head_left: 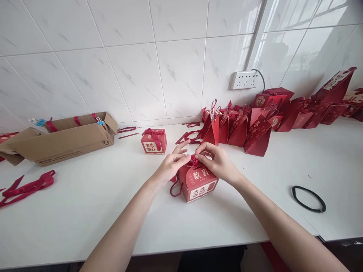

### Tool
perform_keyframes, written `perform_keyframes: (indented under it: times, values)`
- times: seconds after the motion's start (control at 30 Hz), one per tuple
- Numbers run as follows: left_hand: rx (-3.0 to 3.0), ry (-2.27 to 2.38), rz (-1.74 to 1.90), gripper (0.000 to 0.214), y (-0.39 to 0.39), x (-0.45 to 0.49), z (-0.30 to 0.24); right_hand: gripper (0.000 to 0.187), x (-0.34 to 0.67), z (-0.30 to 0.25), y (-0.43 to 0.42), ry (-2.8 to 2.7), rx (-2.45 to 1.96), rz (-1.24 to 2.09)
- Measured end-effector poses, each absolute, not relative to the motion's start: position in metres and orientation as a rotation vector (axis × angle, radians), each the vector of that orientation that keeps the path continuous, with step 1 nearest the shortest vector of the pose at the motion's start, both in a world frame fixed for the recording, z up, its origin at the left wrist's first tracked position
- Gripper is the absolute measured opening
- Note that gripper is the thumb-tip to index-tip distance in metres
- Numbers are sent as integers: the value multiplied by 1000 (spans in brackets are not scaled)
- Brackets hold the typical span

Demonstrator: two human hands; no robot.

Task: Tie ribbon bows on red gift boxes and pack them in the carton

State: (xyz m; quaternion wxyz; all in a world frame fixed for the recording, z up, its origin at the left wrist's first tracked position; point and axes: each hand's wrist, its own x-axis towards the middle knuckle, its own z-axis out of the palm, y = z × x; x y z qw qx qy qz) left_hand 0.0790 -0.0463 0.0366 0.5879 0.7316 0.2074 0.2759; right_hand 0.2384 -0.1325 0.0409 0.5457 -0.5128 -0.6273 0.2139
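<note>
A red gift box (199, 180) with white and gold characters stands on the white table in front of me. On its top is a dark red ribbon (194, 161), gathered between both hands. My left hand (173, 163) pinches the ribbon from the left, thumb and fingers close together. From the right, my right hand (214, 160) pinches the same ribbon with thumb and index finger. A dark red cord loop (176, 190) hangs at the box's left side. Behind, to the left, sits a smaller red box (153, 142) with a ribbon bow on top.
An open cardboard box (73, 145) with ribbons and clips stands at the left, with loose ribbon (31, 187) before it. Several red gift bags (259, 134) line the tiled wall at the right, below a power socket (245, 80). A black band (308, 199) lies at the right.
</note>
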Motion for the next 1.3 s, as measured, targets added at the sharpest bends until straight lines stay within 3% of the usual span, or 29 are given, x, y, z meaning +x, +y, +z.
perform_keyframes:
  times: [0.3, 0.87, 1.1, 1.3]
  values:
    - [1589, 500, 654, 28, -41, 80, 32, 17, 243, 41, -134, -1615, -1320, 406]
    - [1170, 564, 625, 20, -46, 84, 36, 7, 238, 37, -131, -1595, -1348, 280]
    - [1382, 562, 646, 21, -42, 83, 32, 4, 242, 35, -130, -1616, -1318, 152]
    - [1522, 577, 657, 27, -42, 84, 31, 14, 242, 33, -127, -1620, -1345, 10]
